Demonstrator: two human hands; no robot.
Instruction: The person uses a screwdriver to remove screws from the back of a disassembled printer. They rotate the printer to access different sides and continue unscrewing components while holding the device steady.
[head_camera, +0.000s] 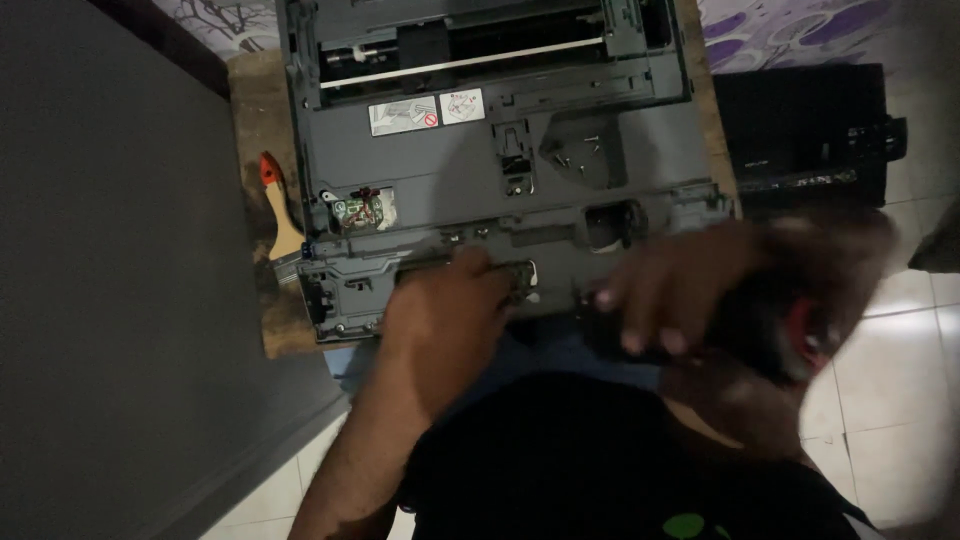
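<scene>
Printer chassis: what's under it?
The chassis sits on a brown wooden board, which shows at its left edge, where a brush lies. The board's middle is covered. The left hand and right hand hide the front edge.

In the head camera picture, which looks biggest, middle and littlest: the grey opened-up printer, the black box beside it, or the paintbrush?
1. The grey printer, by far the biggest.
2. The black box.
3. The paintbrush, the littlest; it is partly tucked under the printer, so only part shows.

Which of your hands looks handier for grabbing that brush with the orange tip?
Probably the left hand. It rests on the printer's near edge, on the same side as the brush. The right hand is farther away, blurred, on the opposite side.
</scene>
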